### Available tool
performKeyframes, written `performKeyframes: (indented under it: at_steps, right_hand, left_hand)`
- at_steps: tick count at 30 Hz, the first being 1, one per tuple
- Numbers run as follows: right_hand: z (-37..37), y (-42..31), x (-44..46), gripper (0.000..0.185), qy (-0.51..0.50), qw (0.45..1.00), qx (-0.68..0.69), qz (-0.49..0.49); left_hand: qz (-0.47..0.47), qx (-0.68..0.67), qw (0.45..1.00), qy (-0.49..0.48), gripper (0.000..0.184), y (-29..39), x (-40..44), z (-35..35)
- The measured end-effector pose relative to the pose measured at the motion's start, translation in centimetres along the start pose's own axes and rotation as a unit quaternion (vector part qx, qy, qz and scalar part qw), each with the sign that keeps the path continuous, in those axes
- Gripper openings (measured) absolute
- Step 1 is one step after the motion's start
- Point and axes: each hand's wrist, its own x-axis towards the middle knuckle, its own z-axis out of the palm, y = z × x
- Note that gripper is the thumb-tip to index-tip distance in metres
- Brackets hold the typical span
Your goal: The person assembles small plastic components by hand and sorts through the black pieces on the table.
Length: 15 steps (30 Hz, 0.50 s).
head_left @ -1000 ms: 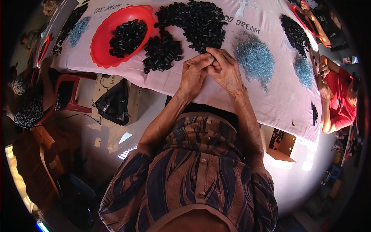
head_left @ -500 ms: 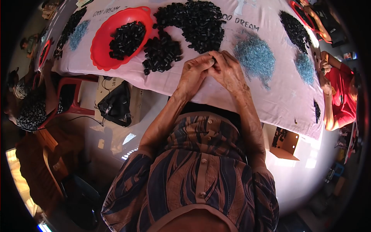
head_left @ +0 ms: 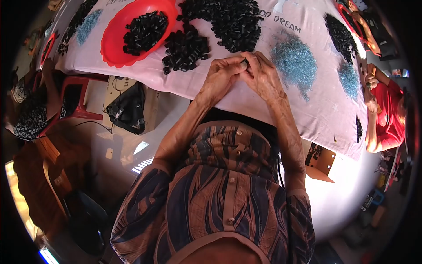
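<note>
My left hand (head_left: 221,78) and my right hand (head_left: 263,77) meet above the near edge of the table, fingertips pinched together. A small black piece (head_left: 245,62) shows between them; most of it is hidden by the fingers. Just beyond my left hand lies a small pile of short black cylindrical pieces (head_left: 185,49). A larger heap of the same pieces (head_left: 233,24) spreads behind both hands. To the right of my right hand is a heap of thin, clear-bluish small parts (head_left: 293,61).
A red scalloped basin (head_left: 112,42) with black pieces (head_left: 145,33) stands at the left on the pink tablecloth (head_left: 307,114). Other people sit at both sides, one in a red shirt (head_left: 387,116). A black bag (head_left: 127,108) rests on a carton; an open box (head_left: 319,163) is below the table's right edge.
The view has shifted slightly, so the basin sits higher in the picture. My hands stay together, their fingers slightly turned, and the small black piece now shows between the fingertips.
</note>
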Motion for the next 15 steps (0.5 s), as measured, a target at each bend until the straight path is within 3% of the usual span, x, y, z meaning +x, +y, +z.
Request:
performKeyframes:
  at_steps: [15]
  right_hand:
    - [0.3,0.4,1.0,0.041,-0.035,0.997,-0.057,-0.036]
  left_hand:
    - [0.036,0.045,0.998,0.040,0.020,0.3,0.1,0.2]
